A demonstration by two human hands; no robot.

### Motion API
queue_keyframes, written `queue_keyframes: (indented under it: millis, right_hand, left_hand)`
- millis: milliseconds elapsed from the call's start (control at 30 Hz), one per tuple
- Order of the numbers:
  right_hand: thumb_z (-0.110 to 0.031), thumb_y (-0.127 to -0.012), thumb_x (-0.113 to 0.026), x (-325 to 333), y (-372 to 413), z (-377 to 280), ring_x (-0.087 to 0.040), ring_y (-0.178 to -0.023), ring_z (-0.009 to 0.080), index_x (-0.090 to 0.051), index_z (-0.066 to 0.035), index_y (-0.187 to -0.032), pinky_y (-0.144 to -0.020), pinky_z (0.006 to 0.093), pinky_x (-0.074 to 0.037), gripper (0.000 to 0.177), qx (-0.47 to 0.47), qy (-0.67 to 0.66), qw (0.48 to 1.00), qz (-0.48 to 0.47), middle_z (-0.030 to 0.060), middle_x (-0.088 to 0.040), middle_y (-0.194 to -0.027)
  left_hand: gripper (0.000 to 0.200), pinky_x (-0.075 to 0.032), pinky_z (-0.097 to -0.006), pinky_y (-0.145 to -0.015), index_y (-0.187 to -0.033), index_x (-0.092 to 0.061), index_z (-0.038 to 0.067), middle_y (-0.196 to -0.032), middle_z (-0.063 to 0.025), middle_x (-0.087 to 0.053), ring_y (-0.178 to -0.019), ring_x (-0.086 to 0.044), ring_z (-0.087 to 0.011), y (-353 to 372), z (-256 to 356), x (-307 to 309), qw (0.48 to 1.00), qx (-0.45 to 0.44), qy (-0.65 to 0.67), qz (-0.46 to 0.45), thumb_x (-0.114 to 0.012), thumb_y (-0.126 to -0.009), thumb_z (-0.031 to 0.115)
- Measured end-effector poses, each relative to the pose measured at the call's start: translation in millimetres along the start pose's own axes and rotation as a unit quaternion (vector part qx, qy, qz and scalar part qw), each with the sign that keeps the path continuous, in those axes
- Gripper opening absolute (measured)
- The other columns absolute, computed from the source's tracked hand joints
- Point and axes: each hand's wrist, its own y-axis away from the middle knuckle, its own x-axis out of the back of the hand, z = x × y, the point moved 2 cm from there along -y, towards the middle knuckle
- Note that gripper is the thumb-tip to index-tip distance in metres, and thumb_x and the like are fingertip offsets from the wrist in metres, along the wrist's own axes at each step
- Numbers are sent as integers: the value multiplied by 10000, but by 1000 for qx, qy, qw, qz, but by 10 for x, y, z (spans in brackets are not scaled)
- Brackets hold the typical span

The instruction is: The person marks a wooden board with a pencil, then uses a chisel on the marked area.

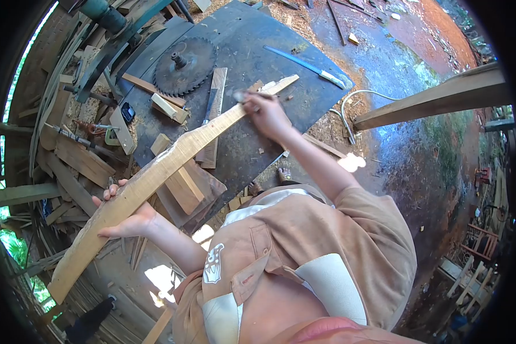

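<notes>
A long, shaped piece of wood (180, 150), broad at the lower left and narrow at its far end, lies slantwise across the view over the dark worktable (241, 146). My left hand (135, 221) grips its broad part, thumb on the near side and fingertips showing over the far edge. Close to the narrow end, my right hand (269, 117) is closed and smeared by motion. Something small and greyish shows at its fingers, too blurred to name. Under the shaped wood, pale wooden blocks (184, 192) lie at the table's near edge.
A toothed circular saw blade (198, 71) is mounted on the table. A handsaw (298, 62) lies at the far right edge. Offcuts (172, 109) and a narrow dark tool (211, 104) rest nearby. A wooden post (436, 97) stands at right; a cable (361, 94) runs past it.
</notes>
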Motion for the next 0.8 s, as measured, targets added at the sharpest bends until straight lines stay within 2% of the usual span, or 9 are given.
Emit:
queue_keyframes:
  millis: [67,200,267,367,467,533,600,733,800]
  right_hand:
    - [-193,-794,-594,-94,104,-146,-557,-980,180,-616,-148,-947,-915,430,-322,161,67,-19,997,-18,24,-631,-983]
    - [-255,-824,-560,-16,-30,541,-587,-917,197,-612,-218,-975,-922,549,-249,165,-25,18,999,-20,9,-641,-921]
    - [-320,-829,-539,87,-143,1053,-601,-869,217,-617,-196,-961,-894,518,-287,197,-229,55,971,-27,29,-649,-892]
    - [-285,-853,-513,238,-342,766,-620,-773,239,-628,-151,-974,-861,440,-392,215,-246,187,945,-103,63,-642,-953]
    - [-206,-781,-618,34,-158,65,-611,-825,246,-631,-105,-936,-804,385,-451,186,-22,-76,996,-30,84,-614,-1036]
    - [-194,-808,-587,10,-38,-270,-581,-875,228,-624,-142,-966,-892,465,-376,170,79,-8,995,-59,31,-633,-987]
    - [-240,-805,-587,71,-36,-133,-559,-975,216,-628,-167,-936,-935,449,-309,156,-6,3,998,-65,25,-634,-955]
    - [-243,-805,-583,198,-216,692,-610,-844,226,-624,-160,-916,-947,467,-266,145,-176,72,981,-32,48,-649,-895]
    - [-230,-799,-589,142,-182,737,-608,-855,228,-625,-148,-907,-947,463,-269,140,-159,59,985,-33,53,-647,-901]
  left_hand:
    - [620,-411,-432,-749,-1105,-450,35,-818,-81,-437,-774,-440,-208,12,11,-19,1000,3,-9,5,-286,-838,571]
    - [383,-402,-420,-777,-1073,-461,67,-816,-62,-432,-781,-436,-196,66,7,-9,1000,16,-22,-1,-442,-829,362]
    - [370,-387,-438,-803,-1068,-470,61,-810,-61,-432,-790,-436,-201,74,13,34,1000,20,-11,-2,-432,-826,338]
    - [357,-372,-456,-831,-1060,-478,57,-804,-59,-433,-802,-436,-204,80,47,25,1000,18,5,-22,-433,-817,314]
    - [353,-371,-458,-836,-1054,-479,61,-807,-55,-434,-809,-436,-203,50,106,-34,999,11,13,-51,-459,-805,310]
    - [349,-370,-459,-838,-1049,-480,62,-810,-53,-434,-813,-437,-202,45,136,-57,998,9,16,-63,-472,-799,305]
    - [364,-366,-457,-845,-1056,-483,66,-823,-53,-437,-820,-437,-201,43,162,-69,996,21,25,-82,-499,-785,307]
    - [377,-395,-433,-802,-1079,-461,79,-817,-46,-435,-794,-441,-190,159,64,-85,998,22,25,-52,-510,-791,317]
    - [385,-392,-438,-809,-1081,-460,81,-818,-42,-435,-799,-438,-190,176,39,-51,996,25,39,-80,-520,-789,324]
